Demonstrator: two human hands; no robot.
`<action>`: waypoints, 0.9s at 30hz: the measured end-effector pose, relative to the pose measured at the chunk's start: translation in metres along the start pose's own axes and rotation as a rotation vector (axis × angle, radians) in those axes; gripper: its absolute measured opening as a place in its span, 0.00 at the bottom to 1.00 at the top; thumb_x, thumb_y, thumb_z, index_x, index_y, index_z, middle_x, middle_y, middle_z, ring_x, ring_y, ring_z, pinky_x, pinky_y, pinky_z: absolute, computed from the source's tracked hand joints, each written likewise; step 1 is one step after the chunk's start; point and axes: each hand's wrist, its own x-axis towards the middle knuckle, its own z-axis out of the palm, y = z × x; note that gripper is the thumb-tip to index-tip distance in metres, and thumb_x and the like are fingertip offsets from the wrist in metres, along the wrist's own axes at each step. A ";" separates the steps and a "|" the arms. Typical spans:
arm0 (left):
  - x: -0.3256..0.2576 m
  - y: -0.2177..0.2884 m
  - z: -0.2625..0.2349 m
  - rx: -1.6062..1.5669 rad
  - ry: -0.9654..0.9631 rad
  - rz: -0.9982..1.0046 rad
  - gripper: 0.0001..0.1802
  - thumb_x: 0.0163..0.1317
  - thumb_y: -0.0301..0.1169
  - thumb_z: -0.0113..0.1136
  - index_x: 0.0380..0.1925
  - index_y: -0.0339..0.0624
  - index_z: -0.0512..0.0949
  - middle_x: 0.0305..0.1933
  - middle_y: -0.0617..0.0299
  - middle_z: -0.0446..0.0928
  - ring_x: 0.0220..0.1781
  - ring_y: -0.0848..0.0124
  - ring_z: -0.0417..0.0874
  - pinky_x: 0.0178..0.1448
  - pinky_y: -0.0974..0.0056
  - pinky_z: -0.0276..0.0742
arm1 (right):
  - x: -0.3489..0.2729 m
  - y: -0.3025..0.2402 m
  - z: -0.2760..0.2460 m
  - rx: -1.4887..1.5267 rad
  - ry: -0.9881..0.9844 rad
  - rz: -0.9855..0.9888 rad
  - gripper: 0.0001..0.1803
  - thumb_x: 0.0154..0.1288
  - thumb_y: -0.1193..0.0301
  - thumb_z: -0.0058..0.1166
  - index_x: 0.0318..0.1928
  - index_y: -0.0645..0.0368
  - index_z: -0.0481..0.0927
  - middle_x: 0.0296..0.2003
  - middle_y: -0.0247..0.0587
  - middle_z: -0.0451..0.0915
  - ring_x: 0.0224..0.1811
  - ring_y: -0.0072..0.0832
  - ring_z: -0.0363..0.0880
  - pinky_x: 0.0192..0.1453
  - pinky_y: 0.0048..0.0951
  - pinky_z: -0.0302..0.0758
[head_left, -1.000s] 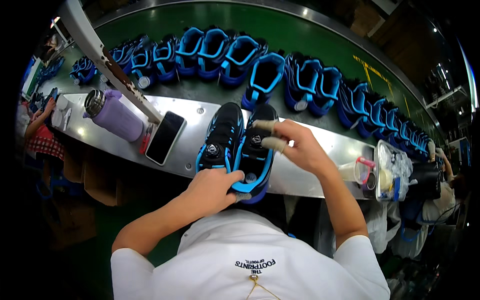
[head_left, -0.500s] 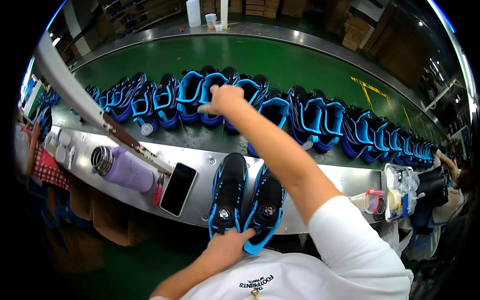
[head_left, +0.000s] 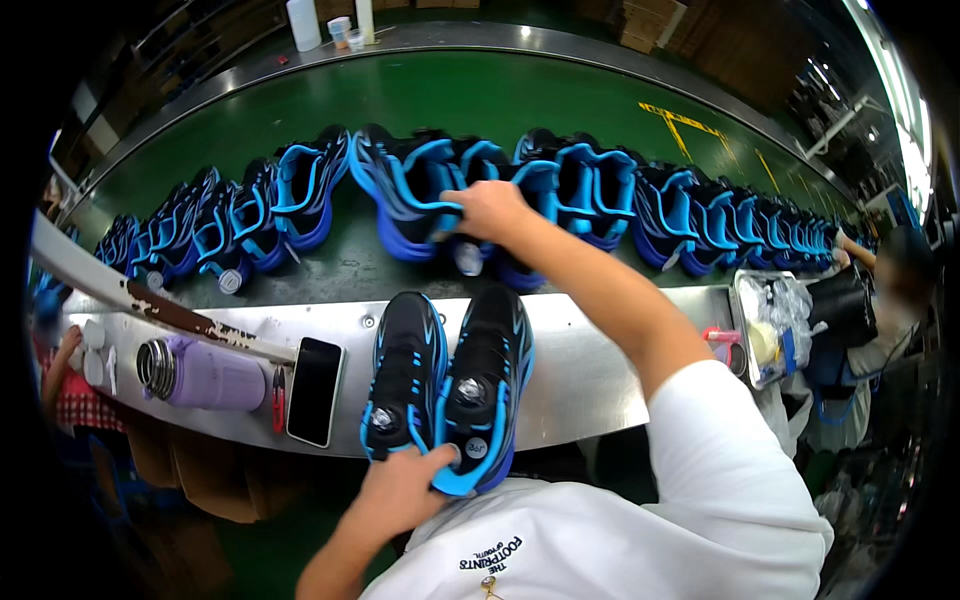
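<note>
A pair of black sneakers with blue trim stands side by side at the metal edge in front of me, toes pointing away: the left sneaker [head_left: 408,345] and the right sneaker [head_left: 492,340]. My left hand [head_left: 402,488] is closed at their heels, its thumb on the right one's collar. Farther off, my right hand [head_left: 490,212] pinches the heel collar of another sneaker [head_left: 390,195], which sits turned aslant in a long row of like shoes. That hand partly hides the shoes behind it.
A lilac bottle [head_left: 215,375], red-handled snips [head_left: 279,400] and a phone [head_left: 316,390] lie left on the metal ledge [head_left: 580,380]. A slanted metal post [head_left: 150,300] crosses there. At right is a tray [head_left: 765,330] with plastic bags. Other people sit at both sides.
My right hand, reaching with spread fingers before, has closed on a sneaker's heel and turned it aslant. A gap has opened to its left in the row. The whole view has shifted.
</note>
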 end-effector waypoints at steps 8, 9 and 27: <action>0.028 0.020 -0.090 -0.074 0.216 0.025 0.23 0.48 0.45 0.78 0.36 0.41 0.80 0.25 0.49 0.79 0.29 0.50 0.80 0.35 0.56 0.75 | -0.109 0.126 -0.010 -0.133 0.004 0.044 0.30 0.49 0.44 0.69 0.52 0.39 0.80 0.28 0.43 0.83 0.34 0.45 0.84 0.35 0.45 0.78; 0.046 0.012 -0.100 -0.002 0.258 0.039 0.23 0.49 0.45 0.77 0.36 0.41 0.80 0.27 0.49 0.80 0.32 0.49 0.81 0.37 0.54 0.75 | -0.111 0.124 -0.006 -0.154 -0.016 0.048 0.30 0.50 0.47 0.69 0.53 0.39 0.80 0.28 0.43 0.84 0.33 0.45 0.84 0.35 0.44 0.78; 0.267 -0.282 -0.170 0.534 0.894 -0.377 0.14 0.62 0.25 0.51 0.47 0.44 0.78 0.46 0.50 0.81 0.55 0.45 0.79 0.57 0.48 0.76 | -0.036 0.051 0.011 0.224 -0.019 -0.008 0.18 0.55 0.72 0.63 0.49 0.52 0.83 0.44 0.43 0.75 0.44 0.47 0.79 0.48 0.42 0.77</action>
